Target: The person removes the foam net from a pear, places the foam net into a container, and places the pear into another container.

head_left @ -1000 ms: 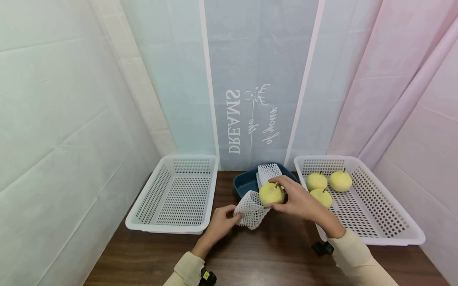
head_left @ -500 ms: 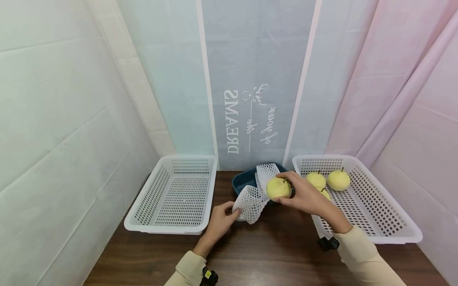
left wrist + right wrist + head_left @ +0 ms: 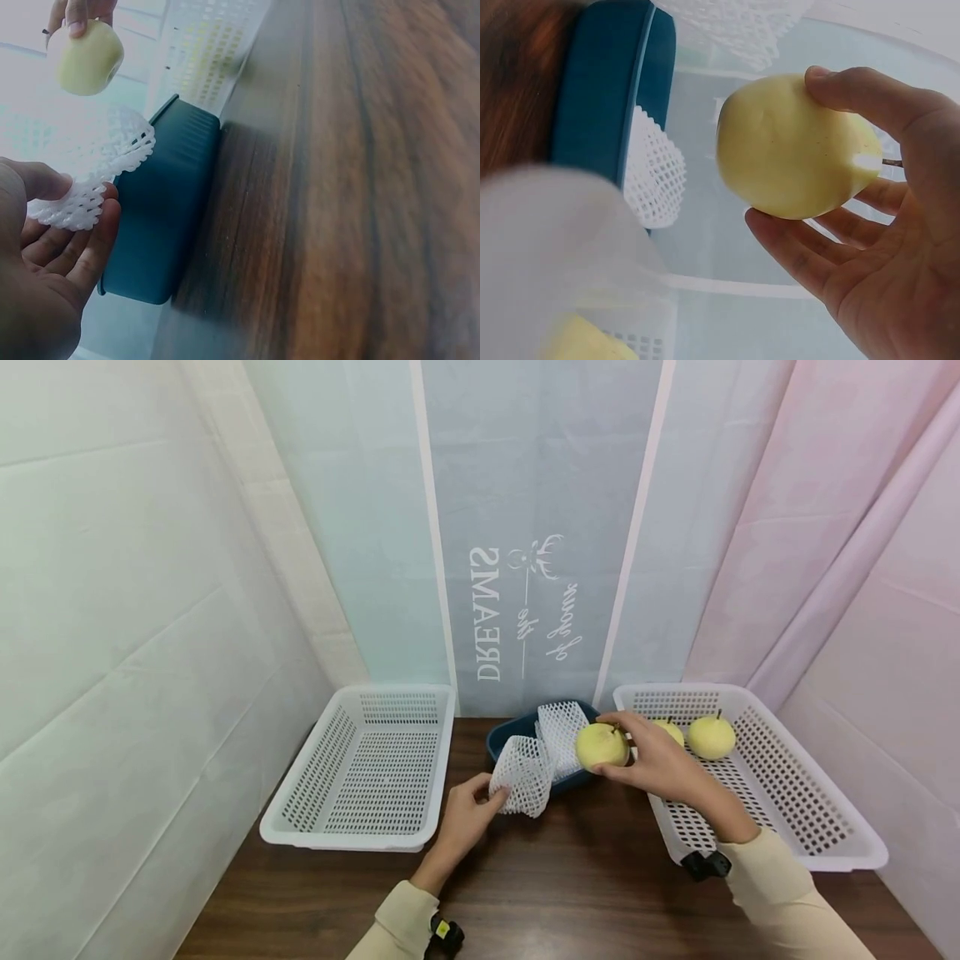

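Observation:
My right hand grips a pale yellow pear between thumb and fingers, its stem toward the palm in the right wrist view. The pear is held up between the dark blue tray and the right basket. My left hand pinches a white foam fruit net at its lower left edge, thumb on one side and fingers on the other. The net's mouth stands open toward the pear, with a gap between them in the left wrist view. More foam netting lies in the dark blue tray behind.
At right, a white basket holds pears, partly hidden by my right hand. Another white basket stands at left, its slotted floor bare. A printed curtain hangs behind the brown wooden table.
My right hand has moved right and slightly back with the pear, away from the net. My left hand has raised the net a little, its mouth turning more toward the pear.

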`<state>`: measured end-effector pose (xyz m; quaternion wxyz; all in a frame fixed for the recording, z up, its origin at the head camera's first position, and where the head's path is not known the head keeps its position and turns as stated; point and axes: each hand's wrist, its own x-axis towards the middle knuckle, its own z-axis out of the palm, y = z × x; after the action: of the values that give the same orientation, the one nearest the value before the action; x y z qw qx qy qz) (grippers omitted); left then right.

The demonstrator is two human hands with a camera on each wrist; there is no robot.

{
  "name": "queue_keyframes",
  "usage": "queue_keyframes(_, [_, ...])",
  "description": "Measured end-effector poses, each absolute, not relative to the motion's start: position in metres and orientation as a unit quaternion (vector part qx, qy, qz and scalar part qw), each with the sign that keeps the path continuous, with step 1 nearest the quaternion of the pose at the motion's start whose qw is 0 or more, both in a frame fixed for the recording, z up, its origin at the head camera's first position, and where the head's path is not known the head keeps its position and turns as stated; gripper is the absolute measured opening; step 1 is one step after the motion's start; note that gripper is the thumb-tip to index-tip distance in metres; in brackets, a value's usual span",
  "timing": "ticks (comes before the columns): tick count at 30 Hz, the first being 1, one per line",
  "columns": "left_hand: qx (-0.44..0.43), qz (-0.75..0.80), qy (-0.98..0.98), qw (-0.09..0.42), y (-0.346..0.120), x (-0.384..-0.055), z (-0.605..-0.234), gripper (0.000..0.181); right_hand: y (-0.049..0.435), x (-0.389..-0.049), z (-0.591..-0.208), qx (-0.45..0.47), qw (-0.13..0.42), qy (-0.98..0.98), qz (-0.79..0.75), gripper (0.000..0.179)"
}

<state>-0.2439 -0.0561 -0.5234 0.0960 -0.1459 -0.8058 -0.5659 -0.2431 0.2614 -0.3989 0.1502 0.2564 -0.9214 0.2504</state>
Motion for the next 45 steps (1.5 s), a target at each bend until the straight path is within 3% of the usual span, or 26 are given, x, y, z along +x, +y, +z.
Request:
queue_keyframes(19, [-0.125, -0.605, -0.781, 0.096, -0.045, -0.251, -0.515, 0.012, 0.285, -0.252, -0.384, 0.221, 0.102, -0.93, 0.276, 0.073])
queue_keyframes(30, [-0.115, -0.57, -0.806, 0.113, -0.043, -0.257, -0.514, 0.015, 0.3, -0.258, -0.383, 0.21, 0.103, -0.934, 0.27, 0.073])
queue_keyframes(45, [-0.102, -0.611, -0.781, 0.074, -0.039, -0.262, -0.51, 0.025, 0.327, -0.266, -0.386, 0.161, 0.082, -0.951, 0.251, 0.074])
